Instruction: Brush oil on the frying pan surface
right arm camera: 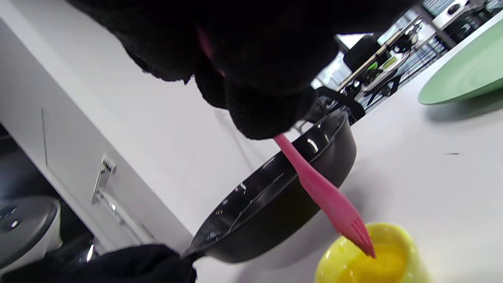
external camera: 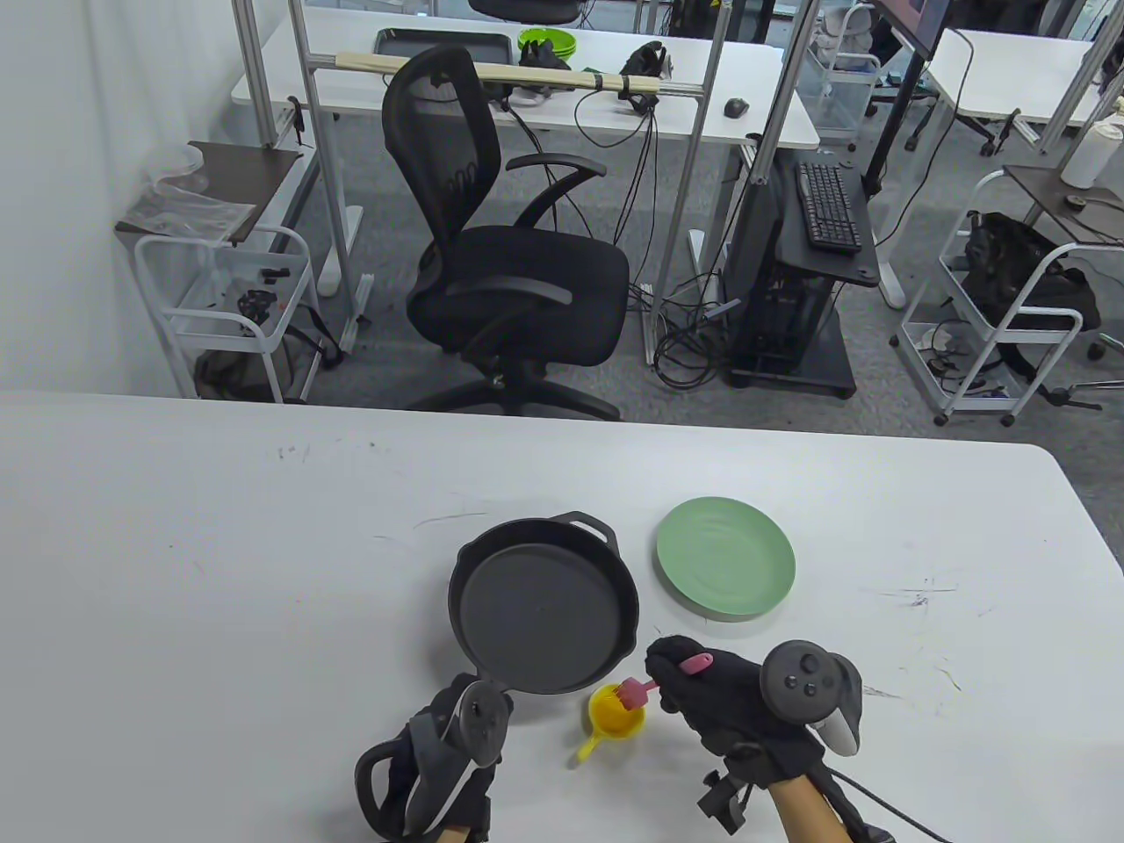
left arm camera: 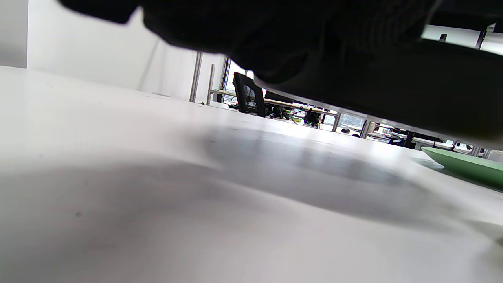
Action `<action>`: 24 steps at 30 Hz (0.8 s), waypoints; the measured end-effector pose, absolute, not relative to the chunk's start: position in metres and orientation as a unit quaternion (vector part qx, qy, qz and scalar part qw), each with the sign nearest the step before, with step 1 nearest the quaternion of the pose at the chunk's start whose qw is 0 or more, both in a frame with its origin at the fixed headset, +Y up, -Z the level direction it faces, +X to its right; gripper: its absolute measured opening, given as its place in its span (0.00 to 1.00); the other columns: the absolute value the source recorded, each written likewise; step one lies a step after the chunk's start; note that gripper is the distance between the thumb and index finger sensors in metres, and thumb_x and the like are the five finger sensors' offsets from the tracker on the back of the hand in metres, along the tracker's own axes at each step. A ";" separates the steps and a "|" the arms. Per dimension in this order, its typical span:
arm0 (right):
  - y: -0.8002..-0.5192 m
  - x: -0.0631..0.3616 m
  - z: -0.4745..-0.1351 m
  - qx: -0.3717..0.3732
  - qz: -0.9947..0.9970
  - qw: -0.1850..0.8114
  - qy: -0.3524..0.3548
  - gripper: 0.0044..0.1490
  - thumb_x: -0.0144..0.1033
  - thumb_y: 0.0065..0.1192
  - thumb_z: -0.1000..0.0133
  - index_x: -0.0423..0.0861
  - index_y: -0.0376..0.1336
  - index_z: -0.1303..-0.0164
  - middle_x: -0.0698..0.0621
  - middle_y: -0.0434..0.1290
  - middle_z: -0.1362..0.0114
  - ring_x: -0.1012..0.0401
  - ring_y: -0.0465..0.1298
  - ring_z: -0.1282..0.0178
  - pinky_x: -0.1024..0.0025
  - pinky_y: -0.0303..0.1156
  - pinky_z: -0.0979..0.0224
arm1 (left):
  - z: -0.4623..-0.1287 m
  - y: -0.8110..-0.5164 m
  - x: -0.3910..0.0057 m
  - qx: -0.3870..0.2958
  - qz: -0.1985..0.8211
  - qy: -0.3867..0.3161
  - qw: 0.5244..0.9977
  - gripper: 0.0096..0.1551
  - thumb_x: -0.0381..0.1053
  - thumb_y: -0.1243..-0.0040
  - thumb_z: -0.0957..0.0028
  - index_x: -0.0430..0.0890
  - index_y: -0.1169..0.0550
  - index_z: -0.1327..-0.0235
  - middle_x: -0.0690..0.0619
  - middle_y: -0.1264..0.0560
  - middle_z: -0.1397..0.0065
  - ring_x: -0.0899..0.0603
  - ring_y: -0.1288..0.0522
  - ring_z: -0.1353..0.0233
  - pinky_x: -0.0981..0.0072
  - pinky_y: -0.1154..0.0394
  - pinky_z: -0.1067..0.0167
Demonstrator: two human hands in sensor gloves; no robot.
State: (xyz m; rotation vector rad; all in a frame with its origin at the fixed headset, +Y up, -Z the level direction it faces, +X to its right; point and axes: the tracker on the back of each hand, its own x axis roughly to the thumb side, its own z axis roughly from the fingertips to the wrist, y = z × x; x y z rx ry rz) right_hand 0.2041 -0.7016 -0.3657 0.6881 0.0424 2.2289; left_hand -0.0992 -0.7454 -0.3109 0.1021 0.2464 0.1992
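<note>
One pink brush, right hand gripping, dips into yellow cup.

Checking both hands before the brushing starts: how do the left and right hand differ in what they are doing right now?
The right hand pinches the pink brush, bristles dipped into the yellow cup; the left hand is at the frying pan handle, its grip hidden. The right hand sits beside the pan near the green plate; the left hand sits at the pan's near edge. Both wear black gloves with trackers.

black pan, pink brush, yellow cup, green plate
</note>
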 end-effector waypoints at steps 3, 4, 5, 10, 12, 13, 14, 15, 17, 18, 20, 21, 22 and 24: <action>-0.703 0.199 -0.364 0.294 0.878 0.374 0.047 0.24 0.49 0.65 0.38 0.50 0.71 0.36 0.38 0.82 0.50 0.61 0.80 0.66 0.72 0.78 0.66 | -0.311 -0.746 -0.099 0.049 0.098 0.122 0.987 0.35 0.66 0.41 0.48 0.42 0.19 0.41 0.54 0.15 0.64 0.51 0.18 0.72 0.59 0.19 0.72; -0.703 0.198 -0.364 0.300 0.878 0.368 0.055 0.24 0.49 0.65 0.38 0.50 0.71 0.36 0.38 0.82 0.49 0.60 0.80 0.66 0.72 0.78 0.65 | -0.311 -0.746 -0.099 0.049 0.098 0.122 0.987 0.35 0.66 0.41 0.48 0.42 0.19 0.41 0.54 0.15 0.64 0.51 0.18 0.72 0.58 0.19 0.72; -0.704 0.196 -0.364 0.309 0.878 0.360 0.067 0.24 0.49 0.66 0.39 0.51 0.71 0.36 0.38 0.82 0.49 0.60 0.80 0.65 0.72 0.78 0.65 | -0.311 -0.746 -0.099 0.048 0.098 0.122 0.987 0.35 0.66 0.41 0.48 0.41 0.19 0.41 0.54 0.15 0.64 0.51 0.18 0.72 0.58 0.19 0.72; -0.704 0.191 -0.363 0.328 0.870 0.353 0.109 0.24 0.48 0.67 0.40 0.51 0.72 0.37 0.38 0.82 0.48 0.59 0.80 0.63 0.70 0.78 0.63 | -0.311 -0.745 -0.099 0.048 0.099 0.122 0.986 0.35 0.66 0.41 0.48 0.41 0.19 0.41 0.54 0.15 0.64 0.51 0.18 0.72 0.58 0.19 0.72; -0.704 0.191 -0.363 0.332 0.867 0.354 0.115 0.24 0.48 0.67 0.40 0.51 0.72 0.37 0.38 0.82 0.48 0.59 0.80 0.63 0.70 0.78 0.63 | -0.311 -0.745 -0.099 0.048 0.099 0.122 0.986 0.35 0.66 0.41 0.48 0.41 0.19 0.41 0.54 0.15 0.64 0.51 0.18 0.72 0.58 0.19 0.72; -0.704 0.192 -0.362 0.333 0.866 0.355 0.116 0.24 0.48 0.67 0.39 0.51 0.72 0.37 0.38 0.82 0.48 0.59 0.80 0.64 0.70 0.78 0.63 | -0.311 -0.745 -0.099 0.048 0.099 0.122 0.986 0.35 0.66 0.41 0.48 0.41 0.19 0.41 0.54 0.15 0.64 0.51 0.18 0.72 0.58 0.19 0.72; -0.704 0.192 -0.362 0.334 0.865 0.356 0.117 0.24 0.48 0.67 0.39 0.51 0.72 0.36 0.38 0.82 0.48 0.59 0.80 0.64 0.70 0.78 0.63 | -0.311 -0.745 -0.099 0.048 0.099 0.122 0.986 0.35 0.66 0.41 0.48 0.41 0.19 0.41 0.54 0.15 0.64 0.51 0.18 0.72 0.58 0.19 0.72; -0.704 0.192 -0.362 0.334 0.864 0.357 0.117 0.24 0.48 0.67 0.39 0.50 0.72 0.36 0.38 0.82 0.49 0.59 0.80 0.64 0.70 0.78 0.63 | -0.311 -0.745 -0.099 0.048 0.099 0.122 0.986 0.35 0.66 0.41 0.48 0.42 0.19 0.41 0.54 0.15 0.64 0.51 0.18 0.72 0.58 0.19 0.72; -0.702 0.194 -0.362 0.337 0.861 0.362 0.116 0.24 0.48 0.67 0.39 0.50 0.72 0.37 0.38 0.82 0.49 0.59 0.80 0.64 0.70 0.78 0.64 | -0.311 -0.745 -0.099 0.048 0.099 0.122 0.986 0.35 0.66 0.41 0.48 0.41 0.19 0.41 0.54 0.15 0.64 0.51 0.18 0.72 0.58 0.19 0.72; -0.701 0.195 -0.362 0.337 0.861 0.364 0.113 0.24 0.48 0.66 0.39 0.50 0.72 0.37 0.38 0.82 0.49 0.60 0.80 0.64 0.70 0.78 0.64 | -0.311 -0.745 -0.099 0.048 0.099 0.122 0.986 0.35 0.66 0.41 0.48 0.42 0.19 0.41 0.54 0.15 0.64 0.51 0.18 0.72 0.58 0.19 0.72; -0.699 0.197 -0.361 0.335 0.861 0.370 0.103 0.24 0.48 0.66 0.39 0.50 0.72 0.37 0.38 0.82 0.49 0.60 0.81 0.64 0.70 0.78 0.64 | -0.311 -0.745 -0.099 0.048 0.099 0.122 0.986 0.35 0.66 0.41 0.48 0.42 0.19 0.41 0.54 0.15 0.64 0.51 0.18 0.72 0.58 0.19 0.72; -0.698 0.198 -0.361 0.333 0.861 0.373 0.092 0.24 0.48 0.66 0.38 0.50 0.72 0.36 0.38 0.82 0.49 0.60 0.81 0.64 0.71 0.78 0.64 | -0.311 -0.745 -0.099 0.048 0.099 0.122 0.986 0.35 0.66 0.41 0.48 0.41 0.19 0.41 0.54 0.15 0.64 0.51 0.18 0.72 0.58 0.19 0.72; -0.698 0.199 -0.361 0.328 0.861 0.379 0.083 0.24 0.48 0.66 0.38 0.50 0.72 0.36 0.38 0.82 0.49 0.60 0.80 0.64 0.71 0.78 0.64 | -0.311 -0.745 -0.099 0.048 0.099 0.122 0.986 0.35 0.66 0.41 0.48 0.41 0.19 0.41 0.54 0.15 0.64 0.51 0.18 0.72 0.58 0.19 0.72; -0.698 0.200 -0.361 0.322 0.863 0.382 0.072 0.24 0.48 0.66 0.38 0.50 0.72 0.36 0.38 0.82 0.50 0.60 0.80 0.65 0.71 0.78 0.64 | -0.311 -0.745 -0.099 0.049 0.098 0.122 0.986 0.35 0.66 0.41 0.48 0.42 0.19 0.41 0.54 0.15 0.64 0.51 0.18 0.72 0.59 0.19 0.72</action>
